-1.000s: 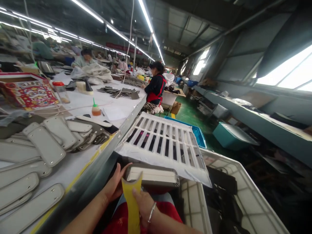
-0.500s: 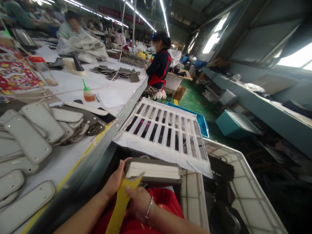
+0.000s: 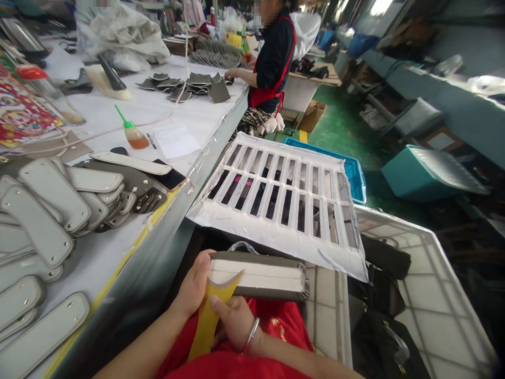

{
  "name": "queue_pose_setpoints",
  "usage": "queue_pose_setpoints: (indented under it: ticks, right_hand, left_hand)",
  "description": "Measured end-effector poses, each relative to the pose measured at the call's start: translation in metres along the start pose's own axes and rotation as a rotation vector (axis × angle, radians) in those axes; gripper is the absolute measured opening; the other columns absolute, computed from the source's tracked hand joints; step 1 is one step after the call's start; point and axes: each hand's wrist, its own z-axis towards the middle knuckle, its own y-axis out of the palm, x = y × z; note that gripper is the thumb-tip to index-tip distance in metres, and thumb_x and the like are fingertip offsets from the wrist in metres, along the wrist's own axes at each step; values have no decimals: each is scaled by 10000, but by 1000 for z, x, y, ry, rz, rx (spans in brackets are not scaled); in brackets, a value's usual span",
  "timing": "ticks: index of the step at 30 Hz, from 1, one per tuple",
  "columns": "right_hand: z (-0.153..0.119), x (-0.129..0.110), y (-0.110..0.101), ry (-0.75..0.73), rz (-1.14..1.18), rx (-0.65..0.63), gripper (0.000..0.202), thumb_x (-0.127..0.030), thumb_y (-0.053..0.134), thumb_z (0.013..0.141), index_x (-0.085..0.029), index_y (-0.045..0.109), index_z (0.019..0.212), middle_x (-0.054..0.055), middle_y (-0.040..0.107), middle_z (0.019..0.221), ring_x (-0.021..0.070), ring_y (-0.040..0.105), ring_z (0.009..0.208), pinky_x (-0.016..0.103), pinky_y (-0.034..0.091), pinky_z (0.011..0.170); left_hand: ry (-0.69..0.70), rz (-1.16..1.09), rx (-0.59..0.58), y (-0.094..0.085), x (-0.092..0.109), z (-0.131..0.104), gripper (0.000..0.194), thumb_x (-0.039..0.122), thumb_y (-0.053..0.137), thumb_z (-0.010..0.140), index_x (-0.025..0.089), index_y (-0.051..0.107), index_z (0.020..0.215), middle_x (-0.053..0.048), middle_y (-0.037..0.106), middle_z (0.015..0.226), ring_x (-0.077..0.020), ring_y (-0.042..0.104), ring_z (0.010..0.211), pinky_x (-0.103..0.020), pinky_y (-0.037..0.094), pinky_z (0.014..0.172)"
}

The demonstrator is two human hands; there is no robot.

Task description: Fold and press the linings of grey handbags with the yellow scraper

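Note:
My left hand (image 3: 193, 287) grips the left end of a boxy dark grey piece with a white side (image 3: 260, 273), its fingers partly hidden behind it. In my right hand (image 3: 235, 321) is a yellow strip with a notched, curved end (image 3: 207, 321); the thumb presses on it. The strip's pointed tip overlaps the lower left of the white side; whether it touches cannot be made out. The piece hangs over my red apron (image 3: 282, 321), in front of the white slatted rack (image 3: 272, 231).
Light grey straps with studs (image 3: 41, 223) lie piled on the white table (image 3: 138, 242) at left. A glue bottle (image 3: 135, 136) and a phone (image 3: 168, 175) are beyond. At right stands a white crate (image 3: 437, 295) holding dark bags. A co-worker (image 3: 272, 63) stands at the table's far side.
My view has tilted down, and the scene sits farther right. Both hands keep their hold on the grey piece and the yellow strip. The co-worker's hand now shows at the grey pieces.

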Motion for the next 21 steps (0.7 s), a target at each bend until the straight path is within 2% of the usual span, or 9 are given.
queue_pose_setpoints:
  ticks: [2,4,7,9,10,11,13,16,21]
  right_hand:
    - [-1,1,2,3,0,19,600,-660,654,536,-87,619,709,67,597,505,151,550,378,212,431,319]
    - [-4,4,5,19,4,28,569,-622,659,575,-87,615,765,63,604,523,170,578,421,234,459,351]
    - [-9,11,8,24,15,70,450,-518,664,648,-101,602,806,74,642,621,196,628,531,259,501,421]
    - [-11,16,8,15,38,87,365,-452,653,685,-117,593,816,76,659,688,203,646,591,269,520,466]
    - [-12,18,7,13,58,80,330,-427,641,703,-126,587,829,72,662,704,205,651,609,278,526,484]
    - [-12,20,7,16,80,69,305,-410,628,717,-136,579,842,66,662,707,209,653,617,293,531,498]
    - [-13,23,7,21,118,55,286,-403,619,720,-154,567,851,55,656,684,224,655,618,332,538,517]
    - [-12,25,6,-50,162,73,344,-463,654,661,-169,575,821,50,645,661,255,659,668,379,544,568]
    - [4,31,-3,-309,107,159,441,-547,698,530,-159,628,726,84,667,778,282,648,797,414,520,756]
  left_hand:
    - [21,143,-8,-3,1,0,533,536,205,898,173,476,1179,-84,629,1031,-220,599,933,-355,481,819]
    - [109,410,5,-8,3,1,513,519,247,897,165,483,1184,-111,598,1117,-247,583,995,-392,468,857]
    - [471,815,62,-10,8,4,521,484,364,878,170,435,1287,-145,440,1341,-303,475,1161,-460,420,929]
    - [741,915,1,-7,11,8,483,431,385,887,183,444,1298,-120,455,1339,-277,447,1191,-439,394,973]
    - [818,927,-59,-4,13,10,451,404,366,900,184,469,1280,-107,507,1290,-254,467,1169,-418,394,979]
    - [846,930,-117,-2,15,11,430,380,337,913,180,489,1263,-99,556,1229,-235,501,1122,-400,404,969]
    - [804,943,-179,3,19,11,438,352,295,925,157,483,1269,-108,607,1118,-227,549,1012,-395,427,927]
    - [716,972,-194,8,24,12,469,338,289,920,135,422,1321,-127,628,1021,-250,566,933,-419,437,874]
    - [655,997,-153,16,20,26,483,359,278,913,151,392,1334,-129,653,1007,-277,605,929,-420,443,819]
